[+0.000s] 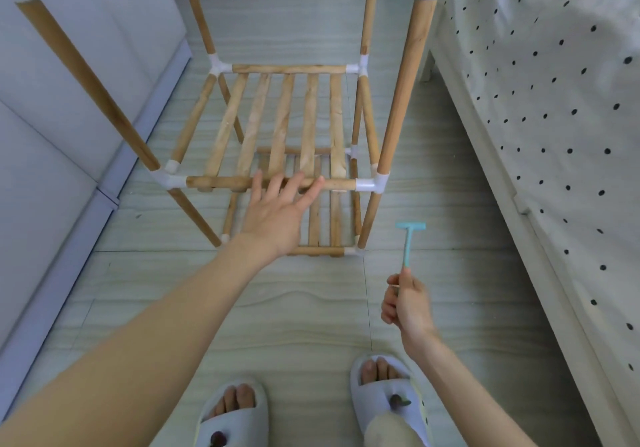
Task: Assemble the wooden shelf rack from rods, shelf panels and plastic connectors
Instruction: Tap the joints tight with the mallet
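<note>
A pale grey-green tiled floor (311, 308) with a wavy grain is carrying everything. The half-built wooden rod rack with white plastic corner connectors (287, 183) is standing on it, between a white cabinet front and a polka-dot covered bed. Two pale grey open-toed slippers (388, 398) are resting on it nearby.

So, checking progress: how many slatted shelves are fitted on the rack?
2: an upper shelf under the left hand, and a lower shelf near the floor, partly hidden.

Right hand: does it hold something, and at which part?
The right hand holds a small light-blue plastic hammer by the lower end of its handle, with the head pointing up. The left hand grips nothing; its open fingers rest on the rack's front wooden rod.
</note>
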### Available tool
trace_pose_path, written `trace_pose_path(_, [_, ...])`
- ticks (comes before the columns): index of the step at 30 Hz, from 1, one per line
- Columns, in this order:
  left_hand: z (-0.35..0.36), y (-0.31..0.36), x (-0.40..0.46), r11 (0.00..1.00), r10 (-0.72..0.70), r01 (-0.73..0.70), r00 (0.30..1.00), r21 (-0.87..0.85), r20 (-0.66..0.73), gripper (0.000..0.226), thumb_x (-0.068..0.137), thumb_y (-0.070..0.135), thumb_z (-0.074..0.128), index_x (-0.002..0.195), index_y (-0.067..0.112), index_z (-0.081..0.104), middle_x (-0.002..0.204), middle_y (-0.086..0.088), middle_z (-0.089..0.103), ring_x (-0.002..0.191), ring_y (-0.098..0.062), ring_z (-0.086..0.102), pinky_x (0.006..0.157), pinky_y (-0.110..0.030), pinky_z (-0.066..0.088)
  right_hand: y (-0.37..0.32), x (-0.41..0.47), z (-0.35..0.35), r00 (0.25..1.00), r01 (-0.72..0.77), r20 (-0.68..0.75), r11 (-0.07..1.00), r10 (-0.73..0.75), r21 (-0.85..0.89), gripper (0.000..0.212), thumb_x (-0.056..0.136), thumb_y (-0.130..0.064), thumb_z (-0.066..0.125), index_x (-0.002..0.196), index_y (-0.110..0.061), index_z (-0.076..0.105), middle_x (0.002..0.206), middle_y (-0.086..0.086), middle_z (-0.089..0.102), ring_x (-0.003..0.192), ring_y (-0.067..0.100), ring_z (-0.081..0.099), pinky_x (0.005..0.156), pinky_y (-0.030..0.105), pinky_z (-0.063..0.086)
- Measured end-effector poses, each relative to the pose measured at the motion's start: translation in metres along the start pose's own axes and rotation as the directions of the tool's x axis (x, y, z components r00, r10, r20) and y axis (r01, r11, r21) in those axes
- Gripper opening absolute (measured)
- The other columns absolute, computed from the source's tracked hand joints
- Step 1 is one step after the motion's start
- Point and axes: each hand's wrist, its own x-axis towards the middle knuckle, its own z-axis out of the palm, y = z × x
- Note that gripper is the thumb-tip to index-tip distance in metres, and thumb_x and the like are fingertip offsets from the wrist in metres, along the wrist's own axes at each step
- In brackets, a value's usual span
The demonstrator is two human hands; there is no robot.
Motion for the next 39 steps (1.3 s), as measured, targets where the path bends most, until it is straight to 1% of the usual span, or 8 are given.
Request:
trace_pose_path(5, [0.007, 0.001, 0.005, 0.999, 0.05, -0.051, 0.997, -0.01, -0.066, 0.086, 0.087, 0.013, 0.048, 0.149, 0.033, -0.007, 0.151, 0.001, 0.009, 0.135, -0.029, 0.012, 0.114, -0.055, 0.003, 0.016, 0.051, -0.018, 0.993, -0.113, -0.034, 0.989, 0.11, -0.094, 0.035, 0.104, -0.024, 0.026, 0.075, -0.012, 0.042, 0.047, -0.003, 0.025, 0.031, 0.008, 0.023, 0.032, 0.018, 0.021])
trace_pose_path(9, [0.011, -0.004, 0.009, 0.998, 0.052, -0.054, 0.996, -0.014, -0.073, 0.085, 0.087, 0.016, 0.049, 0.148, 0.035, -0.007, 0.151, 0.001, 0.01, 0.134, -0.03, 0.013, 0.112, -0.055, 0.011, 0.016, 0.104, -0.008, 0.93, 0.033, -0.367, 0.99, 0.019, 0.136, 0.035, 0.104, -0.02, 0.02, 0.072, -0.018, 0.034, 0.055, 0.003, 0.029, 0.038, 0.014, 0.029, 0.032, 0.016, 0.026])
trace_pose_path(13, [0.02, 0.001, 0.005, 0.998, 0.057, -0.055, 0.988, 0.013, -0.145, 0.088, 0.084, 0.016, 0.052, 0.149, 0.033, -0.004, 0.151, -0.002, 0.011, 0.134, -0.032, 0.016, 0.111, -0.055, 0.013, 0.05, 0.106, 0.019, 0.97, -0.24, -0.03, 0.969, 0.241, 0.052, 0.038, 0.104, -0.026, 0.022, 0.069, -0.019, 0.032, 0.053, 0.0, 0.024, 0.036, 0.011, 0.023, 0.034, 0.018, 0.023])
trace_pose_path(17, [0.021, 0.0, 0.004, 0.997, 0.074, -0.068, 0.981, 0.041, -0.179, 0.088, 0.082, 0.016, 0.053, 0.15, 0.032, -0.001, 0.151, -0.002, 0.015, 0.132, -0.033, 0.02, 0.109, -0.054, 0.018, 0.05, 0.107, 0.014, 0.943, -0.126, -0.282, 0.974, 0.177, 0.189, 0.028, 0.104, -0.02, 0.022, 0.083, -0.02, 0.041, 0.054, 0.003, 0.026, 0.023, 0.004, 0.023, 0.03, 0.013, 0.02])
trace_pose_path(21, [0.022, 0.002, 0.003, 0.998, 0.064, -0.058, 0.98, 0.036, -0.186, 0.087, 0.083, 0.016, 0.053, 0.15, 0.031, -0.001, 0.151, -0.004, 0.015, 0.133, -0.033, 0.02, 0.109, -0.055, 0.017, 0.061, 0.108, 0.007, 0.954, -0.284, -0.08, 0.956, 0.289, 0.07, 0.038, 0.103, -0.022, 0.024, 0.067, -0.017, 0.037, 0.042, -0.002, 0.029, 0.027, 0.007, 0.023, 0.031, 0.012, 0.019])
trace_pose_path(32, [0.019, 0.003, 0.004, 0.998, 0.061, -0.054, 0.983, 0.043, -0.176, 0.088, 0.083, 0.018, 0.054, 0.149, 0.031, -0.003, 0.15, -0.002, 0.012, 0.134, -0.031, 0.017, 0.11, -0.054, 0.015, 0.05, 0.117, 0.007, 0.934, -0.245, -0.238, 0.963, 0.265, 0.113, 0.023, 0.102, -0.016, 0.022, 0.089, -0.025, 0.039, 0.053, 0.001, 0.03, 0.036, 0.011, 0.026, 0.032, 0.014, 0.018])
trace_pose_path(35, [0.021, 0.004, 0.003, 0.997, 0.067, -0.061, 0.978, 0.036, -0.196, 0.089, 0.082, 0.015, 0.055, 0.15, 0.029, 0.001, 0.15, -0.002, 0.015, 0.133, -0.032, 0.019, 0.111, -0.055, 0.014, 0.059, 0.105, 0.018, 0.936, -0.352, 0.009, 0.936, 0.352, 0.012, 0.033, 0.104, -0.025, 0.021, 0.075, -0.019, 0.035, 0.048, -0.002, 0.029, 0.036, 0.011, 0.025, 0.032, 0.016, 0.021])
trace_pose_path(39, [0.029, -0.008, -0.004, 0.988, 0.139, -0.15, 0.958, -0.026, -0.251, 0.08, 0.081, 0.004, 0.055, 0.15, 0.018, 0.016, 0.155, -0.006, 0.018, 0.136, -0.032, 0.019, 0.113, -0.057, 0.011, 0.054, 0.096, 0.016, 0.942, -0.264, -0.173, 0.954, 0.287, 0.145, 0.024, 0.102, -0.015, 0.02, 0.093, -0.023, 0.041, 0.057, 0.0, 0.029, 0.043, 0.011, 0.026, 0.038, 0.02, 0.024])
